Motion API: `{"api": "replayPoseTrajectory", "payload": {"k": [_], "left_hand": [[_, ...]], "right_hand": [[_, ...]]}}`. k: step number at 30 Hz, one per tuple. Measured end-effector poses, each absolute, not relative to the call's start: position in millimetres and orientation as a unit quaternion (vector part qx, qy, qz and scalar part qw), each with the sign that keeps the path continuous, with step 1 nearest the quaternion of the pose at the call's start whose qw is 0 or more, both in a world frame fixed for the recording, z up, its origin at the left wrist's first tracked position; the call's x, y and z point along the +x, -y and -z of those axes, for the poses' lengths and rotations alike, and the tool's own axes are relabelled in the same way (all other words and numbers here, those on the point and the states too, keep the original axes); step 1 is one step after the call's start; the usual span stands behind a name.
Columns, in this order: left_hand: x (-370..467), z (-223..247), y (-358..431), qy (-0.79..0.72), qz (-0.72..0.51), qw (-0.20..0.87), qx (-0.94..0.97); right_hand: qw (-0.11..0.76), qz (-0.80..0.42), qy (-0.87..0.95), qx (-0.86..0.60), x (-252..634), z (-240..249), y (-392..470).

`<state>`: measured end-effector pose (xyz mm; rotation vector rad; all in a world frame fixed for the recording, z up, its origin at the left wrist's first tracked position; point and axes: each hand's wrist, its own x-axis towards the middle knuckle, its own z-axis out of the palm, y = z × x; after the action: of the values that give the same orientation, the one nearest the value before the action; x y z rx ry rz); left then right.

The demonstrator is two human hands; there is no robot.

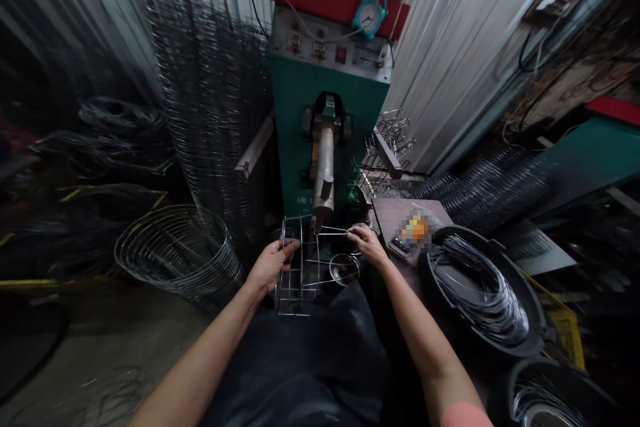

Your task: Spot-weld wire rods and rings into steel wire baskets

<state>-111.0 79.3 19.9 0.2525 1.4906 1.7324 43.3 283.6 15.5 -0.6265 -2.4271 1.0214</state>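
Observation:
My left hand (274,267) is closed on the left side of a small wire rack (301,290), a frame of thin shiny metal rods. The rack hangs above my lap, just below the jaws of a green spot-welding machine (295,147). Fingers pinched, my right hand (367,245) grips the end of a bent metal wire (331,232). That wire reaches left to the rack, close under the machine's round metal arm (324,173). Whether the wire is joined to the rack, I cannot tell.
Tall stacked wire baskets (210,80) stand left of the machine, with a round wire basket (175,250) in front. At right are a board (415,210) with a blurred item and a black tub (537,307) of wires. A blue clock (370,13) hangs on the machine.

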Motion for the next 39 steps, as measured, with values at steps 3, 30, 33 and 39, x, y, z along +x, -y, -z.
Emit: {"api": "replayPoseTrajectory", "payload": {"k": [3,30,33,39], "left_hand": [[-112.2,-20.3,-79.1,-0.584,-0.687,0.42,0.102],[-114.1,-28.0,-82.5,-0.599,-0.681,0.414,0.079],[-114.2,-27.5,-80.5,-0.594,-0.679,0.424,0.074],[-110.5,-23.6,-77.2,-0.593,-0.687,0.416,0.056]], "right_hand": [[0.219,-0.36,0.877,-0.229,42.8,-14.9,-284.0],[0.268,-0.317,0.874,-0.252,85.5,33.9,-332.4],[0.242,-0.318,0.883,-0.245,95.4,47.3,-335.6],[0.205,-0.29,0.893,-0.275,100.5,56.7,-329.4]]}}
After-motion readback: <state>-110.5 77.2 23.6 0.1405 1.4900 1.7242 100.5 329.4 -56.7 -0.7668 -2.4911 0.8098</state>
